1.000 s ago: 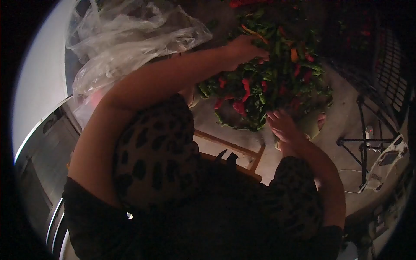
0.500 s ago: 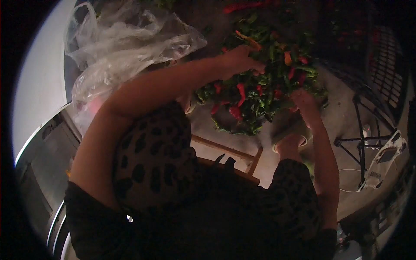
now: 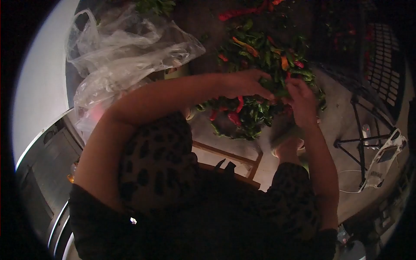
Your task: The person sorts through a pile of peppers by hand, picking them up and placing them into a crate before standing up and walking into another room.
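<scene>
A heap of green peppers [image 3: 255, 115] with red and orange ones mixed in lies on the floor in front of me. Over it, my left hand [image 3: 251, 84] reaches in from the left, its fingers and thumb closed around what looks like a green pepper [image 3: 279, 92]. From the other side, my right hand [image 3: 302, 102] meets it, fingers bent and pinching at the same pepper. Dim light blurs the exact grip. A red pepper [image 3: 234, 118] lies on the near side of the heap, and an orange pepper [image 3: 284, 63] rests beyond my hands.
A crumpled clear plastic bag [image 3: 130, 52] lies at the left. Long red peppers [image 3: 242, 12] are at the back. To the right stand a black metal frame [image 3: 360, 143], a white plastic piece [image 3: 383, 160] and a grid-sided crate [image 3: 385, 65]. A wooden frame [image 3: 227, 151] is near my legs.
My left hand has moved down and right, away from the back of the heap. My right hand has shifted slightly up, and the two hands have come together at one pepper.
</scene>
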`<state>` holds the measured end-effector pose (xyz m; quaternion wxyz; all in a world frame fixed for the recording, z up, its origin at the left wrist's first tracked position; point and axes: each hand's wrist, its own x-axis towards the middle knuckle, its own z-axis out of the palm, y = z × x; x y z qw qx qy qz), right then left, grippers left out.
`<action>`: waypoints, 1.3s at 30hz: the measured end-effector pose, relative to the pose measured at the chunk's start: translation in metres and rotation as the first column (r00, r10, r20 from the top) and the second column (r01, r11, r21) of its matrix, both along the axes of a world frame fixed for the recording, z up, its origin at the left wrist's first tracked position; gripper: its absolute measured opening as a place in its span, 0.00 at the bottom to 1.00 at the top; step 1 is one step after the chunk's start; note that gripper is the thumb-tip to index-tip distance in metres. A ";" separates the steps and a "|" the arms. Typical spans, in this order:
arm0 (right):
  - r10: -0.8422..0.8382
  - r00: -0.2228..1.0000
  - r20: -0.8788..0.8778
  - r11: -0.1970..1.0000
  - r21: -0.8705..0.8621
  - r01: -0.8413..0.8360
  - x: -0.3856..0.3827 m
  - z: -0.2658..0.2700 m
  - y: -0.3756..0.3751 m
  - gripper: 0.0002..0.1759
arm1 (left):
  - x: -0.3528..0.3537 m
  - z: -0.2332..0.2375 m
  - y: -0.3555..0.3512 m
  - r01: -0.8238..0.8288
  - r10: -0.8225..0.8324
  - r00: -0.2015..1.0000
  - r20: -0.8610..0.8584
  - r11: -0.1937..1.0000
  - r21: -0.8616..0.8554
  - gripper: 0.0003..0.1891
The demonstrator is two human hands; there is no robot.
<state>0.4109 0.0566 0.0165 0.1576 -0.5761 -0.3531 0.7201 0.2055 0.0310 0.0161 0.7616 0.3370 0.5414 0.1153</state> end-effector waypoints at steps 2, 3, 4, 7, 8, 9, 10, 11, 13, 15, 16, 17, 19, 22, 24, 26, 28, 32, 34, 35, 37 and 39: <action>-0.070 0.995 -0.077 0.998 -0.003 0.070 -0.003 -0.006 -0.001 0.13 | -0.004 0.001 0.005 0.047 -0.049 0.998 0.042 0.998 0.033 0.19; -0.090 0.991 -0.103 0.996 -0.010 0.089 -0.004 -0.005 -0.001 0.12 | -0.006 0.002 0.007 0.026 -0.026 0.995 0.100 1.000 0.009 0.18; -0.109 0.986 -0.129 0.994 -0.017 0.108 -0.005 -0.005 -0.001 0.12 | -0.009 0.004 0.009 0.004 -0.002 0.988 0.156 1.000 -0.016 0.17; -0.101 0.975 -0.198 0.995 -0.013 0.100 -0.001 -0.009 -0.002 0.11 | -0.011 -0.007 0.009 -0.073 0.097 0.968 0.233 0.992 -0.107 0.15; -0.088 0.972 -0.219 0.996 -0.008 0.088 0.001 -0.013 -0.002 0.10 | -0.011 -0.008 0.009 -0.101 0.133 0.961 0.242 0.985 -0.139 0.14; -0.107 0.968 -0.226 0.994 -0.020 0.105 0.004 -0.016 -0.002 0.10 | -0.011 -0.009 0.009 -0.108 0.145 0.954 0.262 0.982 -0.152 0.14; -0.125 0.964 -0.233 0.992 -0.032 0.121 0.005 -0.019 -0.002 0.10 | -0.012 -0.010 0.008 -0.114 0.157 0.946 0.282 0.980 -0.165 0.14; -0.144 0.960 -0.240 0.990 -0.043 0.138 0.006 -0.020 -0.001 0.10 | -0.012 -0.009 0.009 -0.119 0.170 0.938 0.301 0.977 -0.178 0.13; -0.183 0.952 -0.245 0.983 -0.077 0.169 0.007 -0.020 -0.001 0.10 | -0.013 -0.006 0.011 -0.099 0.126 0.969 0.213 0.986 -0.133 0.13; -0.233 0.935 -0.267 0.971 -0.117 0.209 0.008 -0.020 0.000 0.09 | -0.013 -0.003 0.012 -0.091 0.110 0.973 0.204 0.991 -0.099 0.13; -0.265 0.921 -0.285 0.962 -0.142 0.233 0.009 -0.022 0.000 0.09 | -0.013 -0.002 0.013 -0.096 0.114 0.964 0.240 0.991 -0.088 0.13; -0.298 0.906 -0.302 0.952 -0.167 0.257 0.009 -0.024 -0.001 0.09 | -0.013 -0.001 0.013 -0.100 0.118 0.954 0.277 0.992 -0.078 0.13; -0.293 0.912 -0.287 0.953 -0.161 0.255 0.010 -0.024 -0.002 0.07 | -0.012 -0.003 0.011 -0.115 0.143 0.938 0.314 0.988 -0.107 0.12; -0.156 0.969 -0.192 0.987 -0.073 0.144 0.007 -0.017 -0.003 0.06 | -0.010 -0.002 0.010 -0.094 0.116 0.951 0.287 0.992 -0.088 0.12; 0.003 0.999 -0.045 1.000 0.022 -0.002 -0.001 -0.006 -0.003 0.06 | -0.008 0.008 0.011 -0.038 0.053 0.972 0.231 0.997 -0.069 0.13; 0.170 0.972 0.164 0.976 0.108 -0.189 -0.010 0.005 -0.007 0.06 | -0.005 0.020 0.010 0.047 -0.035 0.986 0.164 0.997 -0.066 0.13; 0.202 0.935 0.290 0.898 0.326 -0.295 -0.016 -0.003 -0.019 0.08 | -0.002 0.014 0.002 0.014 0.006 0.990 0.140 0.990 -0.144 0.13; 0.196 0.875 0.443 0.527 0.705 -0.475 -0.018 -0.016 -0.039 0.08 | 0.004 -0.001 -0.011 -0.067 0.088 0.991 0.103 0.980 -0.190 0.13; 0.269 0.797 0.541 0.527 0.610 -0.592 -0.008 -0.027 -0.040 0.09 | -0.007 -0.009 -0.003 -0.011 0.005 0.999 -0.043 0.988 -0.152 0.11; 0.304 0.751 0.587 0.519 0.559 -0.647 0.001 -0.034 -0.038 0.09 | -0.015 -0.012 0.003 0.017 -0.033 0.993 -0.117 0.991 -0.131 0.10; 0.470 0.692 0.549 0.446 0.528 -0.722 0.026 -0.059 -0.055 0.10 | -0.029 -0.014 0.010 -0.035 0.033 0.999 -0.033 0.997 -0.070 0.10; 0.459 0.659 0.596 0.442 0.489 -0.752 0.031 -0.061 -0.054 0.11 | -0.040 -0.017 0.015 -0.055 0.055 0.997 0.061 0.998 -0.010 0.11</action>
